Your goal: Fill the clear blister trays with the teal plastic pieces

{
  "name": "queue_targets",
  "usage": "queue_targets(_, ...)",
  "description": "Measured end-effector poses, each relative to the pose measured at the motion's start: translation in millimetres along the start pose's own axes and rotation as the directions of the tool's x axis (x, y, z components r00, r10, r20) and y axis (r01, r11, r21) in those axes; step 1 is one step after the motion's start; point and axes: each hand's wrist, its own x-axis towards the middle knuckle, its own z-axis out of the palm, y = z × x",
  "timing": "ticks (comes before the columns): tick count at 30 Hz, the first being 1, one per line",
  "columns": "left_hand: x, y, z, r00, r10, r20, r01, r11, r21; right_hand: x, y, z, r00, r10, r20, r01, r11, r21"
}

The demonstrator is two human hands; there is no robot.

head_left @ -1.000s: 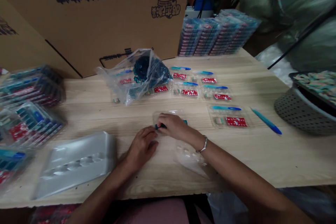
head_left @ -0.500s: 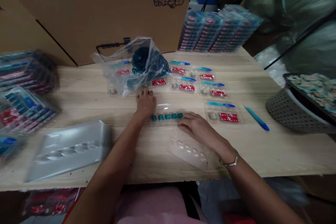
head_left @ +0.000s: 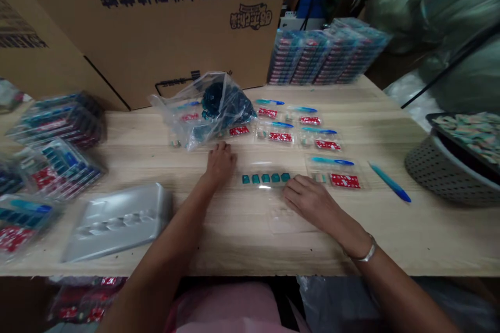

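A clear plastic blister tray (head_left: 255, 192) lies on the table in front of me, with a row of several teal, gem-like pieces (head_left: 265, 178) in its pockets. My right hand (head_left: 308, 195) is at its right end, fingers closed together on the tray; the fingertips are partly hidden. My left hand (head_left: 221, 162) rests to the left of the tray, palm down, fingers loosely apart and holding nothing. Beyond it a clear plastic bag (head_left: 189, 130) of teal pieces lies open. Another clear tray (head_left: 281, 222) sits nearer me, partly under my right hand.
Filled packs with a blue pen and red piece (head_left: 346, 181) lie behind and right. A loose blue pen (head_left: 390, 182) is beside a grey basket (head_left: 441, 171). Stacked trays (head_left: 117, 223) and filled packs (head_left: 62, 166) stand left. A cardboard box (head_left: 175, 36) backs the table.
The tray with teal pieces has slid a little to the right, and my right hand has moved with it. The whole view has shifted slightly. My left hand stays nearly in place.
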Motion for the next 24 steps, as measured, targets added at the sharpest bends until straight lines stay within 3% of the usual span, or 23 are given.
queue_targets(5,5.0,0.5,5.2,0.998,0.012,-0.057,-0.014,1.000,-0.023,-29.4,-0.1,1.3,0.997,0.037,-0.063,-0.032,0.997,0.077)
queue_targets(9,25.1,7.8,8.9,1.000,-0.011,-0.019,0.011,1.000,-0.026,-32.1,-2.4,8.2,0.988,0.052,-0.147,-0.037,0.994,0.106)
queue_targets(12,20.5,13.9,7.6,1.000,-0.001,-0.008,0.002,1.000,0.011,-29.7,-2.7,9.5,0.978,0.046,-0.204,-0.024,0.994,0.109)
queue_targets(17,-32.2,18.2,2.0,0.999,0.039,-0.011,-0.039,0.999,0.031,-40.1,-1.1,7.8,0.950,0.070,-0.305,-0.026,0.989,0.146)
queue_targets(21,-90.5,9.1,0.0,0.996,0.085,0.018,-0.085,0.996,-0.003,-53.9,-5.6,5.3,0.923,0.039,-0.382,0.007,0.993,0.118)
queue_targets(24,-128.5,-0.4,-1.4,0.991,0.130,-0.018,-0.131,0.990,-0.051,-58.6,-12.6,1.5,0.916,0.012,-0.401,0.031,0.994,0.101)
